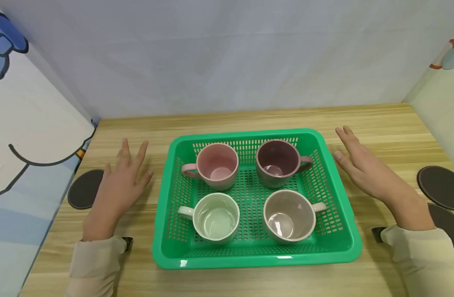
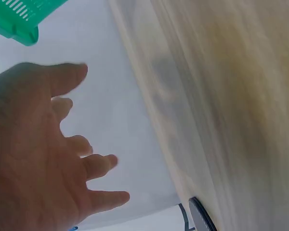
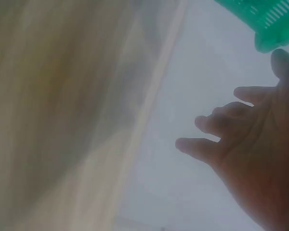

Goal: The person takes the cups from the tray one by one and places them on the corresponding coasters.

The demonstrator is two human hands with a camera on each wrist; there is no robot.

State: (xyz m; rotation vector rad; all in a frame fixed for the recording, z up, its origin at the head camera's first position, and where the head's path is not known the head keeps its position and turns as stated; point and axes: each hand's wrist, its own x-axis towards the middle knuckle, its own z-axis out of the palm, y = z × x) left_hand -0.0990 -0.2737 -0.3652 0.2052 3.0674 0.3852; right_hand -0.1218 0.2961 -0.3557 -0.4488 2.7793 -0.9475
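**Sleeves [image 1: 95, 262] nearest, flanking green basket [image 1: 256, 263]**

Worktop [image 1: 268, 284] under basket. Left hand [image 1: 120, 183] left of basket, fingers spread; right hand [image 1: 373, 175] just beside its right rim, fingers apart. Inside basket: grey mug [image 1: 294, 212] front-right, pink mug [image 1: 218, 163] rear-left, purple mug [image 1: 277, 161] rear-right, pale green mug [image 1: 216, 216] front-left. Dark discs [image 1: 441, 187] outside basket, both sides.

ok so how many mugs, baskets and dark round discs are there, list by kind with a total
Mugs: 4 (pink, dark purple, pale green, greyish beige)
Green basket: 1
Dark round discs: 3 (one on the left side of the head view, two on the right)
Total: 8
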